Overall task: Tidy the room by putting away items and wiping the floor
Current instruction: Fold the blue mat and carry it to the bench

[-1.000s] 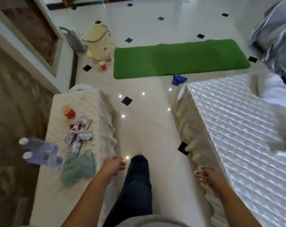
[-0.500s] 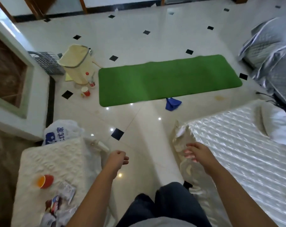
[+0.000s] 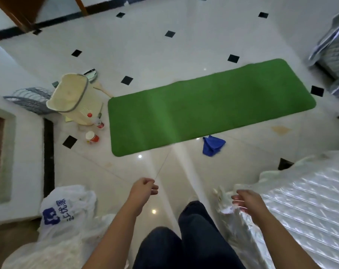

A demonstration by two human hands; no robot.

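Head view showed left hand point(image 3: 145, 188) with a loosely curled grip on nothing, and right hand point(image 3: 246, 200) relaxed, its grip empty, beside the bed point(image 3: 300, 200) corner. Cloth point(image 3: 213, 145) lay on the floor point(image 3: 184, 45) just beside the mat point(image 3: 203, 109); cup point(image 3: 91, 137) lay near the bin point(image 3: 71, 98). Judged step: approach; the next move called for stooping to collect the cloth.

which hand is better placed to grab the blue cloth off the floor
Right, likely. The blue cloth lies ahead on the floor on that side, nearer the right hand, which is empty with loose fingers. The left hand is also empty but farther across.
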